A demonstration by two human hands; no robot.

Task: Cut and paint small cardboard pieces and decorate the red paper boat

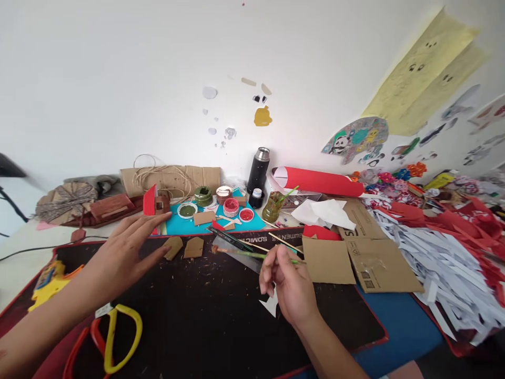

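My right hand (290,287) pinches the green handle of a paintbrush (240,253) above the black mat. The brush lies nearly level, its brownish bristle end pointing left. My left hand (128,245) is stretched out with the fingers apart and holds nothing. Just beyond its fingertips are two small cut cardboard pieces, one tan (172,247) and one brown (193,247). Farther back on a blue sheet (177,227) stand a dish of green paint (187,211), a jar of green paint (203,196), a tub of red paint (231,207) and a lid with red paint (246,215).
Yellow-handled scissors (136,337) lie at the front left, near a yellow tool (51,287). A murky glass jar (271,208) and a black thermos (258,171) stand at the back. Cardboard sheets (329,260) and heaped white paper strips (445,279) cover the right side.
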